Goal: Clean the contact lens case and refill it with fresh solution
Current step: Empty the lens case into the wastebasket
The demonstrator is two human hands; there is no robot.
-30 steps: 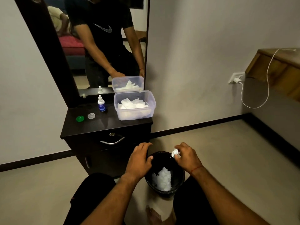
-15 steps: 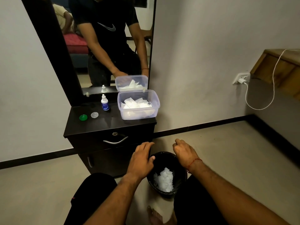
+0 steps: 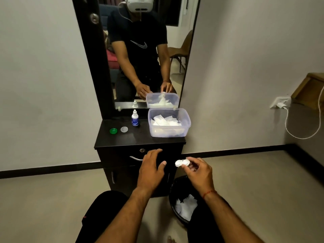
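My right hand (image 3: 199,171) pinches the white contact lens case (image 3: 181,162) at its right end, in front of the dark cabinet (image 3: 122,139) and above the black bin (image 3: 177,186). My left hand (image 3: 151,168) hovers empty with fingers spread, just left of the case, in front of the drawer. On the cabinet top stand the small solution bottle (image 3: 135,118) with a blue label, a green cap (image 3: 113,131) and a clear cap (image 3: 124,129).
A clear plastic box (image 3: 185,125) of white tissues sits at the right of the cabinet top, against a tall mirror (image 3: 145,50). The bin on the floor holds crumpled tissues (image 3: 185,206). A wall socket with a white cable (image 3: 280,105) is at the right.
The crumpled tissue in my right hand dropped into the bin. Both hands then rose toward the cabinet, and the lens case now shows in my right fingers. The view tilted upward.
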